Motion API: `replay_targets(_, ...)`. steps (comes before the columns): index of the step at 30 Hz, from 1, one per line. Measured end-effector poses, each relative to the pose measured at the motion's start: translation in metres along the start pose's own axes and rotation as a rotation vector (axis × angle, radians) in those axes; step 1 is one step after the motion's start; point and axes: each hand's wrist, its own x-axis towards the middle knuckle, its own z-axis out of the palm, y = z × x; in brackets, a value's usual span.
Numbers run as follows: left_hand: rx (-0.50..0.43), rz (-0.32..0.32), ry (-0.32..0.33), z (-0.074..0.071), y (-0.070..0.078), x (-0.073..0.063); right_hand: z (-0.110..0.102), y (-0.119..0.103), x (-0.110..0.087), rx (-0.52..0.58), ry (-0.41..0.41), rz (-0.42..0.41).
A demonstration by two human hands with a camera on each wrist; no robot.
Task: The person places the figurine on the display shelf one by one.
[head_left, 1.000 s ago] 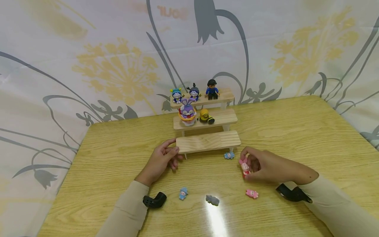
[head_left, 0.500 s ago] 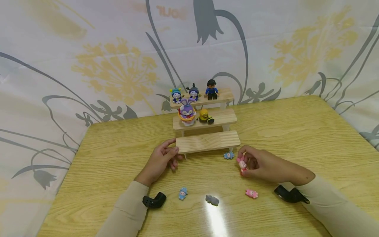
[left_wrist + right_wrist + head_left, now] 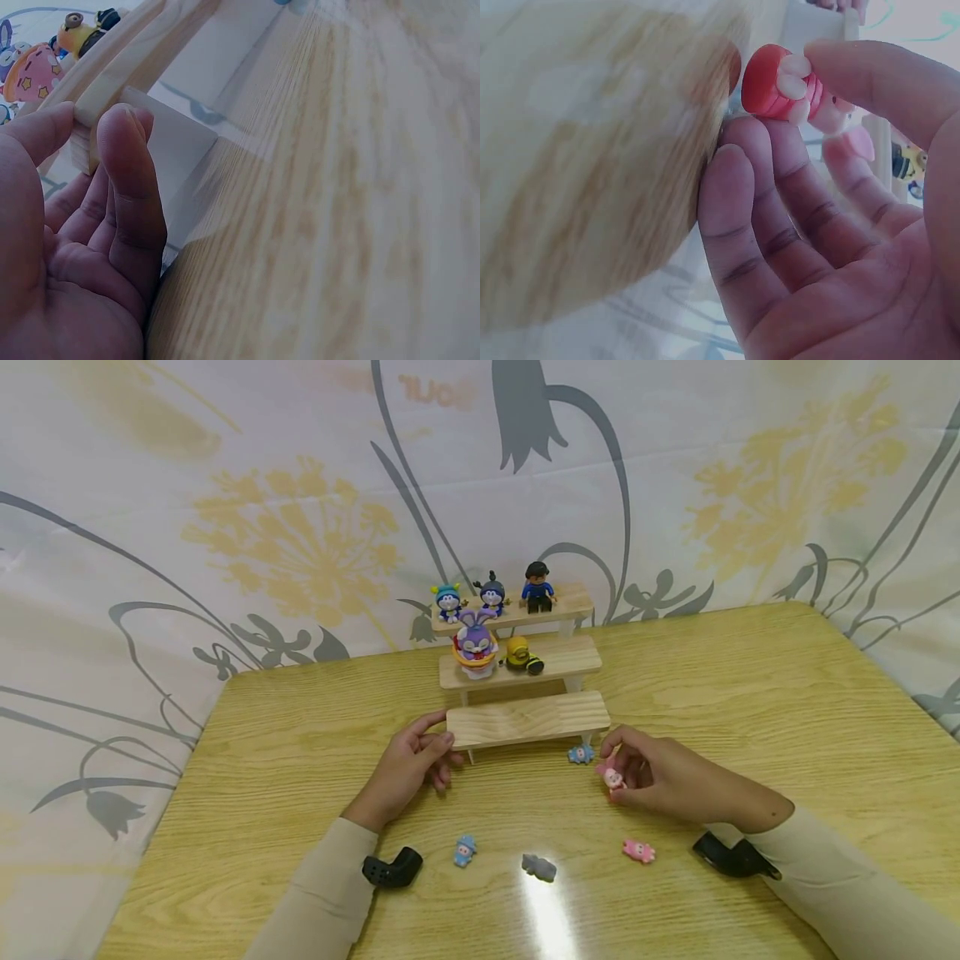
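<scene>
**One end braced, one figurine pinched**

Far left, here's my left hand (image 3: 401,768), thumb and fingers gripping the left end of the bottom wooden tier (image 3: 528,718); I'd call that a steadying hold, taken at the corner so the upper face stays uncovered. Behind, the teal-hatted figurine (image 3: 448,602) sits on the top tier (image 3: 573,602). Low down, a blue-hatted figurine (image 3: 464,850) lies on the table (image 3: 675,677). Back up: the purple rabbit figurine (image 3: 474,643) on the middle tier (image 3: 577,656), the topknot figurine (image 3: 492,598) above, then the goggled yellow figurine (image 3: 517,653) beside the rabbit. Those stepped boards presumably let each row show over the next! A grey figurine (image 3: 539,867) lies up front, the black-haired figurine (image 3: 537,589) stands at the back, and a small blue figurine (image 3: 581,753) lies by the bottom tier's right leg. And now my right hand (image 3: 667,779): thumb and fingertips pinch the pink-eared figurine (image 3: 612,777) just beyond that leg, tilted, red base uncovered, probably so my fingers don't get under it. Nearer me, a pink figurine (image 3: 638,851) lies on the table.
</scene>
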Motion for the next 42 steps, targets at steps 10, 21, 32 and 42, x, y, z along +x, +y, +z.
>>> replay_targets(10, -0.002, 0.005, -0.004, -0.001, 0.0, 0.0, 0.003, 0.004, 0.001, -0.008, 0.008, -0.009)
replay_targets(21, -0.013, 0.001, -0.003, -0.002, -0.003, 0.0, 0.005, 0.0, 0.005, -0.036, 0.032, 0.031)
replay_targets(32, -0.011, -0.008, -0.003, 0.0, -0.003, 0.0, 0.004, -0.01, 0.02, -0.093, 0.222, 0.019)
replay_targets(42, -0.007, -0.011, -0.006, 0.0, -0.001, 0.0, -0.003, -0.015, 0.027, -0.124, 0.357, -0.04)
